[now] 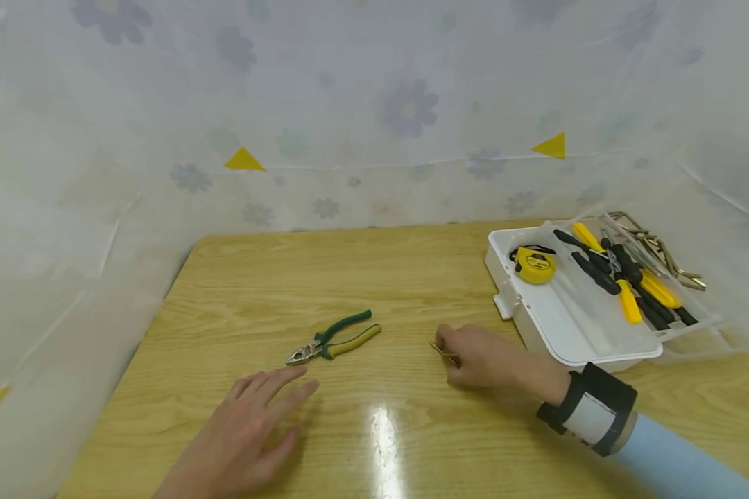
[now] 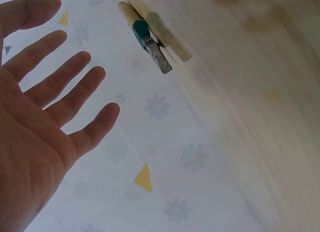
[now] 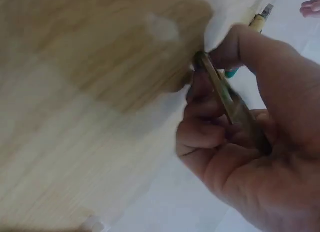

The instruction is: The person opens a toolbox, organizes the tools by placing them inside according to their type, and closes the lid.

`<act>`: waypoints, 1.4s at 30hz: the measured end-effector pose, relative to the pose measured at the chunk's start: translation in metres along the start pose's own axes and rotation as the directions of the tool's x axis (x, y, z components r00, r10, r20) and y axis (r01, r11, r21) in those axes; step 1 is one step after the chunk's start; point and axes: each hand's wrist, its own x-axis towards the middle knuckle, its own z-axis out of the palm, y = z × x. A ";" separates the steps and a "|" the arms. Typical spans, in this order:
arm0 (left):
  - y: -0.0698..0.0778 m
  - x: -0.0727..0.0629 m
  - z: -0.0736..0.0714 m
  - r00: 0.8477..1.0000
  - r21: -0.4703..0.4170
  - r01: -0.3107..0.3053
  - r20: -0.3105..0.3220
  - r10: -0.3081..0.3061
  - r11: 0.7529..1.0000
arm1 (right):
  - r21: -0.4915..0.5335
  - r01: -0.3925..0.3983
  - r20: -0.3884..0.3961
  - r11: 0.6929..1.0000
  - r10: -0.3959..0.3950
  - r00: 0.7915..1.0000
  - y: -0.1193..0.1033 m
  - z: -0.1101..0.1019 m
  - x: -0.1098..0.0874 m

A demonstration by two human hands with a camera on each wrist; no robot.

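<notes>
My right hand (image 1: 480, 355) is low over the table, its fingers curled round a brass-coloured hex key (image 3: 220, 89). In the head view only a short length of the hex key (image 1: 444, 353) pokes out past the fingers; the palm hides the rest, so I cannot tell if there is more than one. Combination pliers (image 1: 333, 339) with green and yellow handles lie on the wooden table, jaws pointing left. Nearer to me, my left hand (image 1: 250, 423) hovers with fingers spread and holds nothing. The left wrist view shows its bare palm (image 2: 35, 147) and the pliers (image 2: 150, 39) beyond.
A white toolbox (image 1: 539, 333) stands at the right with its lid folded back. It holds a yellow tape measure (image 1: 535, 265), several black-and-yellow tools (image 1: 629, 301) and, at the far right, brass-coloured hex keys (image 1: 680, 267). A flowered curtain (image 1: 349, 104) hangs behind the table (image 1: 274, 270).
</notes>
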 end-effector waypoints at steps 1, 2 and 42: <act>0.000 0.000 0.000 1.000 0.001 0.001 0.000 -0.001 1.000 | 0.016 0.017 -0.006 1.000 -0.017 1.000 -0.001 0.000 0.001; 0.000 0.000 0.000 1.000 0.001 0.002 0.001 -0.002 1.000 | 0.023 0.035 -0.017 0.999 -0.034 0.999 -0.002 0.000 0.002; 0.005 0.008 0.001 0.999 0.031 -0.032 0.027 0.031 0.999 | -0.163 0.224 -0.675 0.961 -0.274 0.686 0.003 -0.033 -0.053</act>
